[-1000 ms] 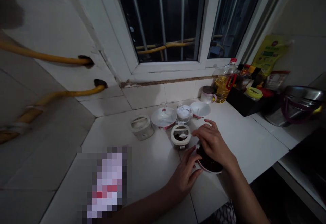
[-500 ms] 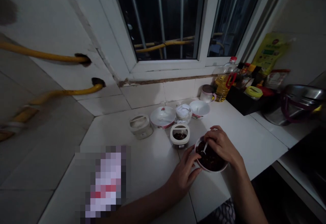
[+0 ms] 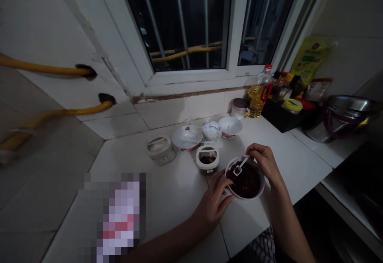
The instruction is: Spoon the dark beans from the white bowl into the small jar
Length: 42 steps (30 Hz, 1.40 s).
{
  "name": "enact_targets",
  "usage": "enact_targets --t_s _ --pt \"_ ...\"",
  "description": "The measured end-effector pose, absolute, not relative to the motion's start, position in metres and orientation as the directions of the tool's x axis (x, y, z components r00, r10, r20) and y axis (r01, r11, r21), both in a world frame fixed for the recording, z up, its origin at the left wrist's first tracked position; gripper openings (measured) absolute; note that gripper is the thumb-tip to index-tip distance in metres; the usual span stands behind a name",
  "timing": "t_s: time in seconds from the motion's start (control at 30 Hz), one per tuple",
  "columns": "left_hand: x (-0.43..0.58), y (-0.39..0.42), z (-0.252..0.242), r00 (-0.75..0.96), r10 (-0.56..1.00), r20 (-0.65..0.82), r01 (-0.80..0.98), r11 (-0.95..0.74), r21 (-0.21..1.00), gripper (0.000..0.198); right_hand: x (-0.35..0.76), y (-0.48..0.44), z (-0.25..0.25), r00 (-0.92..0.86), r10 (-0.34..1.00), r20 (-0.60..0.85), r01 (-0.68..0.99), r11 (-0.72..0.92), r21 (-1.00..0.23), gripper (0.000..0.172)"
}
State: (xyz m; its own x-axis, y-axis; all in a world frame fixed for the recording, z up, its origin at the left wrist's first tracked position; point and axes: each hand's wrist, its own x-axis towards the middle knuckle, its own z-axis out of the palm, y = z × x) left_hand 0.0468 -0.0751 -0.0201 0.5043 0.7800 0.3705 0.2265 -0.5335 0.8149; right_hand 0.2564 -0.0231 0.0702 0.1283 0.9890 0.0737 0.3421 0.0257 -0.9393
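A white bowl [image 3: 262, 189] full of a dark, chunky mixture stands on the tiled counter. My left hand [image 3: 214, 201] grips its left rim, fingers over the edge and thumb low on the side. Pinched by its handle in my right hand [image 3: 263, 159] is a small white spoon [image 3: 238, 170], its square scoop over the mixture with a little dark stuff in it. Just behind my left hand sits a clear container [image 3: 207, 160] with a white lid and dark contents.
Farther back stand a second lidded container [image 3: 160, 150], a flowered bowl [image 3: 187, 137], a clear jar [image 3: 212, 131], another bowl [image 3: 230, 127] and a lidded mug [image 3: 240, 108]. An oil bottle [image 3: 257, 95], a black box [image 3: 277, 115] and a steel pot [image 3: 332, 119] line the right back.
My right hand has lifted the spoon and drawn back to the right, so its scoop now shows above the mixture. My left hand keeps its hold on the bowl. The view has shifted slightly.
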Motion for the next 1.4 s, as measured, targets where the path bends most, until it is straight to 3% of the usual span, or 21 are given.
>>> enact_targets --t_s 0.43,0.67,0.77,0.87,0.93,1.0,1.07,1.27,1.4 --pt "0.047 -0.074 -0.016 0.506 0.778 0.372 0.230 -0.537 0.812 0.026 0.257 -0.017 0.070 0.212 0.977 0.026 0.202 -0.018 -0.979 0.013" --pt "0.049 -0.075 -0.018 0.504 0.771 0.389 0.220 -0.550 0.805 0.028 0.249 -0.019 0.076 0.203 0.977 0.064 0.094 0.046 -0.994 0.010" --pt "0.048 -0.074 -0.018 0.513 0.773 0.374 0.240 -0.547 0.802 0.027 0.237 -0.022 0.083 0.158 0.980 0.122 0.129 0.102 -0.986 0.014" --pt "0.047 -0.075 -0.018 0.515 0.781 0.353 0.253 -0.532 0.808 0.027 0.223 -0.026 0.089 0.065 0.940 0.336 0.336 0.296 -0.894 0.017" --pt "0.048 -0.075 -0.018 0.515 0.781 0.352 0.247 -0.529 0.812 0.027 0.214 -0.029 0.090 -0.115 0.857 0.502 0.506 0.485 -0.713 0.017" --pt "0.048 -0.074 -0.018 0.512 0.779 0.362 0.237 -0.533 0.812 0.027 0.209 -0.030 0.090 -0.335 0.756 0.562 0.576 0.636 -0.513 0.022" --pt "0.048 -0.074 -0.019 0.509 0.778 0.369 0.234 -0.538 0.810 0.027 0.210 -0.031 0.089 -0.436 0.695 0.571 0.581 0.702 -0.412 0.025" --pt "0.047 -0.075 -0.017 0.510 0.775 0.373 0.227 -0.540 0.811 0.028 0.246 -0.033 0.085 -0.178 0.705 0.687 0.638 0.614 -0.465 0.019" --pt "0.047 -0.075 -0.017 0.505 0.776 0.378 0.229 -0.543 0.808 0.028 0.258 -0.031 0.078 -0.264 0.768 0.584 0.699 0.569 -0.432 0.020"
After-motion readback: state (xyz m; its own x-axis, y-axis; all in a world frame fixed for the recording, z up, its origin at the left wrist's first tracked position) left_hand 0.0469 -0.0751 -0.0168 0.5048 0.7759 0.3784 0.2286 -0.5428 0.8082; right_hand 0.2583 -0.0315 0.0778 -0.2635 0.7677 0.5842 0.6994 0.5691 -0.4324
